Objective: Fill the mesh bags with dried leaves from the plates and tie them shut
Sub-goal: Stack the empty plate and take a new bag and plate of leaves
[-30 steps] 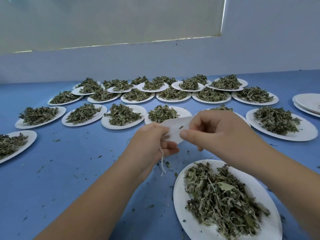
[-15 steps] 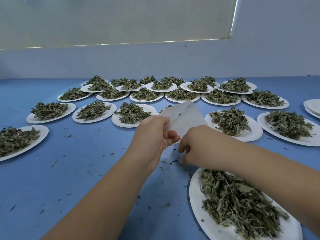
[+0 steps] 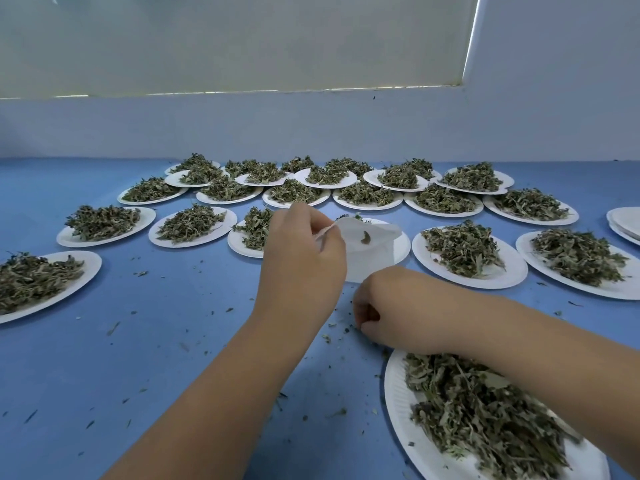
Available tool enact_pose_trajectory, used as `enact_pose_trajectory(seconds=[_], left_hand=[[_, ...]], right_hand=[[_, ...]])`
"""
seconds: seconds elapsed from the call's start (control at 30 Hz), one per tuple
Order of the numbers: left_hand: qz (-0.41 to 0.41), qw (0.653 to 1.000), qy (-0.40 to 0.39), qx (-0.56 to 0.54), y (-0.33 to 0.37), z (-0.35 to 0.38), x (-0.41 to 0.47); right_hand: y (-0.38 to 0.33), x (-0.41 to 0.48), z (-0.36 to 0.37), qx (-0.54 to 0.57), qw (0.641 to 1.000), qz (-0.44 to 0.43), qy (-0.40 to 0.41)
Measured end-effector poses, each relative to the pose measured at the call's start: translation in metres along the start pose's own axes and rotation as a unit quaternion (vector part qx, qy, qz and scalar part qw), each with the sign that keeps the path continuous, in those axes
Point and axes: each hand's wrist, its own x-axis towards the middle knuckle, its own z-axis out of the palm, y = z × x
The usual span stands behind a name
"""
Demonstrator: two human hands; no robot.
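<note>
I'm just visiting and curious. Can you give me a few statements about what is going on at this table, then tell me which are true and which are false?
1. The left hand holds up a white mesh bag. True.
2. The mesh bag is stuffed full. False: only one leaf piece shows inside it.
3. The right hand is low, beside the near plate of dried leaves. True.
4. The table is red. False: it is blue, with leaf crumbs scattered on it.
5. Every plate holds leaves. False: a stack of empty plates sits at the right edge.
</note>
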Motion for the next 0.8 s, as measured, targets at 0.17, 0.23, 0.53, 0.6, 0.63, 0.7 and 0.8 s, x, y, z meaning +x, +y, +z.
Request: enact_pose_trajectory(seconds=[0.17,0.23,0.53,0.6,0.63,0.7,0.8], left_hand=[[0.013,0.998,-0.001,0.055,-0.003,-0.006,0.002],[0.004,0.998,-0.011,0.068,-0.002,-0.007,0.001],[0.021,0.99,-0.066,0.124,0.004,-0.009,-0.005],[0.019,0.989,-0.091,0.115,0.005,-0.006,-0.009],[0.018,0.988,-0.103,0.111,0.005,-0.005,-0.01],[0.018,0.987,-0.118,0.109,0.007,-0.003,-0.013],[0.017,0.986,-0.128,0.104,0.009,-0.001,-0.016]], right_hand=[[-0.001,0.001,0.001,-0.01,1.0,-0.017,-0.003],[-0.002,-0.001,0.0,-0.008,0.999,-0.03,0.008],[-0.012,-0.047,-0.042,0.094,0.984,-0.086,0.124],[-0.011,-0.056,-0.053,0.129,0.968,-0.098,0.192],[-0.011,-0.057,-0.055,0.122,0.961,-0.101,0.228],[-0.009,-0.052,-0.053,0.092,0.956,-0.082,0.267],[0.002,-0.039,-0.04,0.019,0.962,-0.031,0.271]])
